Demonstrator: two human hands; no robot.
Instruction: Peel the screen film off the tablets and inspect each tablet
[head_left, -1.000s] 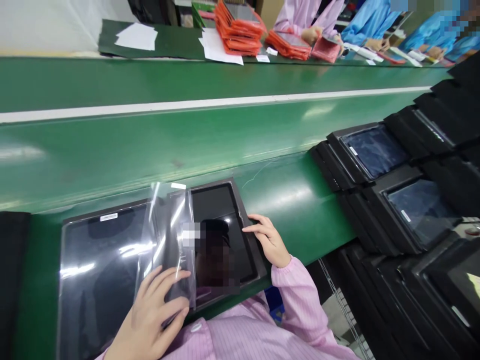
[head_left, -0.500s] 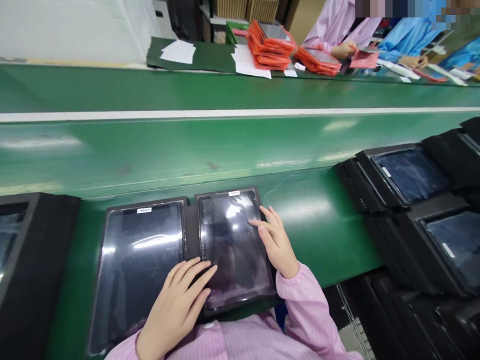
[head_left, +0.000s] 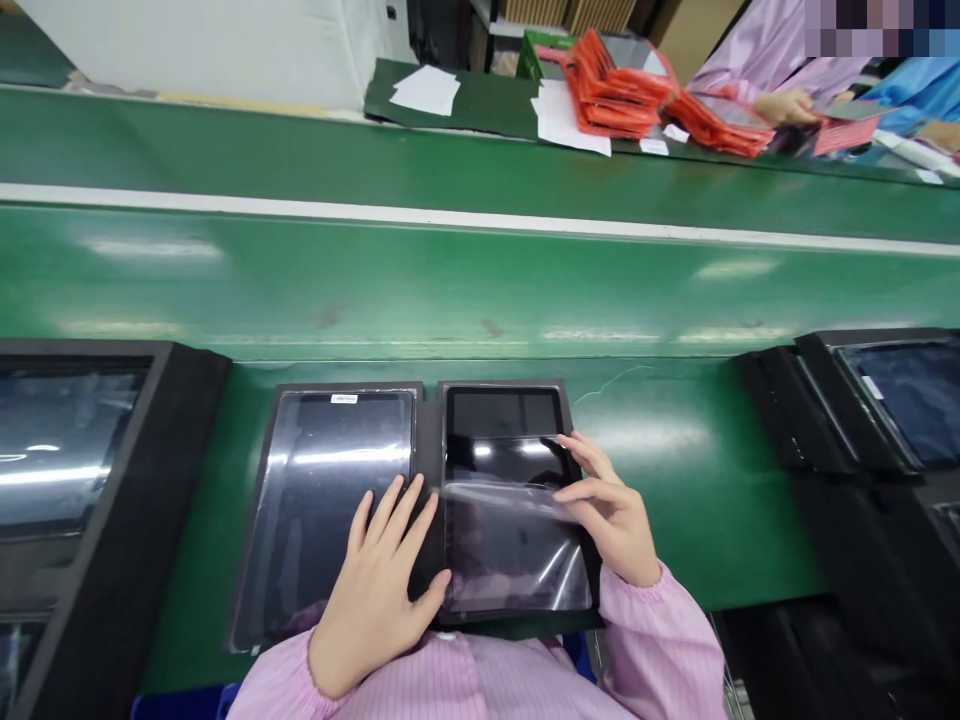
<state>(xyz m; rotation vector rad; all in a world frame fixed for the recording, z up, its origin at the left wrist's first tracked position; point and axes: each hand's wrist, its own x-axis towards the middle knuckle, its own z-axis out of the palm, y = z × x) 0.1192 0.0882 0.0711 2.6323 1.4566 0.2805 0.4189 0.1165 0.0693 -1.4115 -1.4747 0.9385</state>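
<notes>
Two dark tablets lie side by side in a black foam tray (head_left: pixel 430 440). On the right tablet (head_left: pixel 504 412) the upper screen is bare and glossy, while a clear protective film (head_left: pixel 499 497) is folded back across its middle. My right hand (head_left: pixel 616 520) pinches the film's right side between thumb and forefinger. The left tablet (head_left: pixel 322 520) still wears a clear cover with a small white label (head_left: pixel 344 399) at its top. My left hand (head_left: pixel 382 590) rests flat, fingers spread, over that tablet's lower right and the tray's middle strip.
More black foam trays with tablets stand at the left (head_left: pixel 202 440) and in a stack at the right (head_left: pixel 810 430). Across the green bench (head_left: pixel 450 290), red-wrapped packs (head_left: pixel 619 95) and white paper sheets (head_left: pixel 426 90) lie near a co-worker's hand (head_left: pixel 784 107).
The film on the right tablet has been lifted from the top and drawn down toward me, its white label no longer at the top edge. My left hand has flattened out. The view has swung left.
</notes>
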